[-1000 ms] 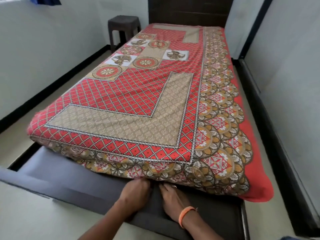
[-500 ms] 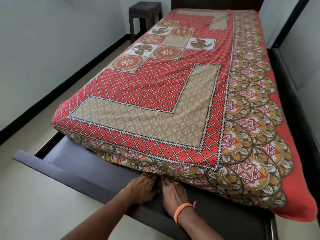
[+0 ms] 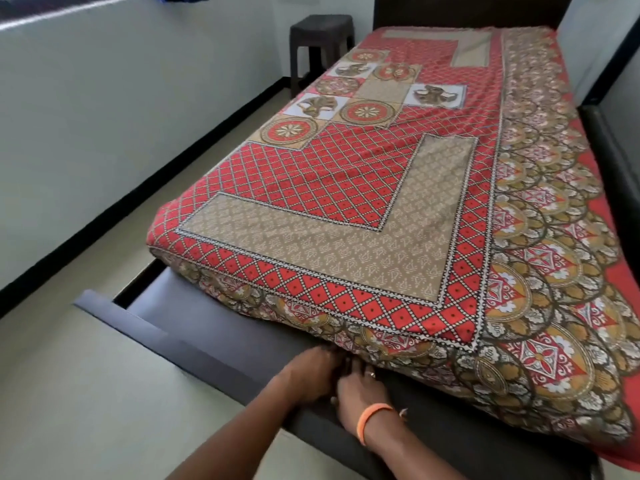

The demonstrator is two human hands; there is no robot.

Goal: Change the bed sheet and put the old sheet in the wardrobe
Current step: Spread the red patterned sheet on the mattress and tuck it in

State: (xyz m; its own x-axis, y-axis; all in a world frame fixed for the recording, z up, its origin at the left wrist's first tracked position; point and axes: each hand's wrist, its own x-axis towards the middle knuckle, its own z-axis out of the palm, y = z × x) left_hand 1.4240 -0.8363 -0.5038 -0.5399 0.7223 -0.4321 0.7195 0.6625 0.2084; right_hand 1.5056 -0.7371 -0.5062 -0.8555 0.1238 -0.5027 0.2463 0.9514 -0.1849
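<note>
A red and tan patterned bed sheet [image 3: 381, 209] lies spread flat over the mattress, its ornate border hanging down the foot end and the right side. My left hand [image 3: 308, 370] and my right hand [image 3: 360, 388], which wears an orange wristband, lie side by side on the dark bed frame [image 3: 207, 344] at the foot of the mattress. The backs of both hands face up. Their fingers reach under the sheet's lower edge, and the fingertips are hidden beneath the mattress.
A dark plastic stool [image 3: 322, 32] stands by the head of the bed on the left. A dark headboard [image 3: 467, 8] closes the far end. A white wall with a black skirting runs along the left, with a strip of floor [image 3: 104, 278] between it and the bed.
Both hands stay together at the foot edge of the mattress. My view has shifted, so the bed now sits further right in the frame.
</note>
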